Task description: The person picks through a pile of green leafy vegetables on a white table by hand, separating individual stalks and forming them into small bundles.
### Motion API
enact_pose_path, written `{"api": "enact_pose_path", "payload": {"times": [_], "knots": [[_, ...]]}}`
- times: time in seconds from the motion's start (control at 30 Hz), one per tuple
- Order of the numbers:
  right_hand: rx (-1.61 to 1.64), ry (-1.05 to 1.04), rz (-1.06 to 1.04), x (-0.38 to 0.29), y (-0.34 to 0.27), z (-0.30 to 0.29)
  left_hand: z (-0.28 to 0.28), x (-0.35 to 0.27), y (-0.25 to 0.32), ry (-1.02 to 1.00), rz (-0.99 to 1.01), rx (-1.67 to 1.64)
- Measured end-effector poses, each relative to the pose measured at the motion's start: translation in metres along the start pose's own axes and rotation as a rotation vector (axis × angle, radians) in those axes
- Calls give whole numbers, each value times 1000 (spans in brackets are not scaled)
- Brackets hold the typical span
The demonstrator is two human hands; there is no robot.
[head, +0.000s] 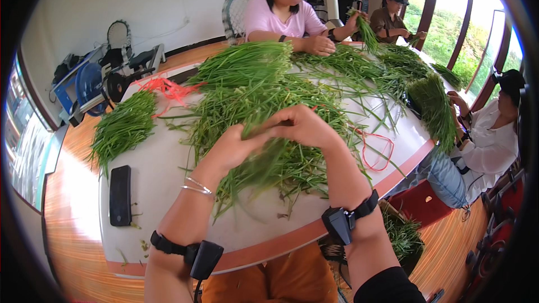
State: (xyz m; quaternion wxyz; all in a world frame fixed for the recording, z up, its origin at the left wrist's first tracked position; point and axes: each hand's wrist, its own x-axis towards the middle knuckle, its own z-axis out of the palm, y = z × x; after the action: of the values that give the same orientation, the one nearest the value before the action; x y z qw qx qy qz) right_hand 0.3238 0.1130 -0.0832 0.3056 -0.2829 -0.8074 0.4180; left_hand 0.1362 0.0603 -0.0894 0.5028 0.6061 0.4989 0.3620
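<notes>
Both my hands meet over a loose heap of green garlic chives [227,118] on the white table [168,168]. My left hand [236,145] is closed round a small bunch of chives [265,160], blurred by motion, whose ends hang down over the heap. My right hand [301,124] touches the top of the bunch with bent fingers; whether it grips any stems is hidden. Behind the heap lies a large, aligned pile of chives [248,63]. Another neat pile [126,124] rests at the table's left edge.
Red plastic ties [170,90] lie at the back left, a red string loop [379,151] at the right. A black phone [120,195] is near the left edge. Several co-workers handle chives across and right of the table. A box of greens [400,235] stands on the floor.
</notes>
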Motion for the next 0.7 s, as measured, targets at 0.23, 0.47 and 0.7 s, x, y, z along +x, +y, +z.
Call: {"api": "enact_pose_path", "payload": {"times": [0.23,0.47,0.7], "knots": [[-243,17,-88,4,11,3,-5,10,-25,241,74,462],[42,222,-168,14,18,5,0,2,1,205,169,-125],[991,170,62,-1,15,-19,-20,2,21,340,417,-740]]}}
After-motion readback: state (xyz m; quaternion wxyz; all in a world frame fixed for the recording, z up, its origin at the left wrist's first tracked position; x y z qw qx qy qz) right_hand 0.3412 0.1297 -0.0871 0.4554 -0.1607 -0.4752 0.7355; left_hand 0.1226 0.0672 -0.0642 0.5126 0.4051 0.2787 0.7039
